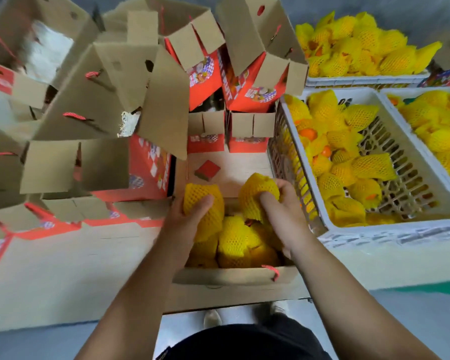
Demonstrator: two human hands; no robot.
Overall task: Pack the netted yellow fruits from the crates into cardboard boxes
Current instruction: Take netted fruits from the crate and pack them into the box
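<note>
An open cardboard box (pixel 234 278) stands right in front of me, with several netted yellow fruits (pixel 235 242) lying inside it. My left hand (pixel 190 216) grips one netted fruit (pixel 202 197) over the box's left side. My right hand (pixel 283 206) grips another netted fruit (pixel 256 193) over the box's right side. Just right of the box is a white plastic crate (pixel 320 211), partly filled with netted fruits (pixel 348 162).
Two more white crates heaped with netted fruits sit at the far right (pixel 426 152) and back right (pixel 364 80). Open red-and-brown cardboard boxes (pixel 102 100) with raised flaps crowd the left and back. Flat cardboard (pixel 63 268) covers the floor at left. My feet show below the box.
</note>
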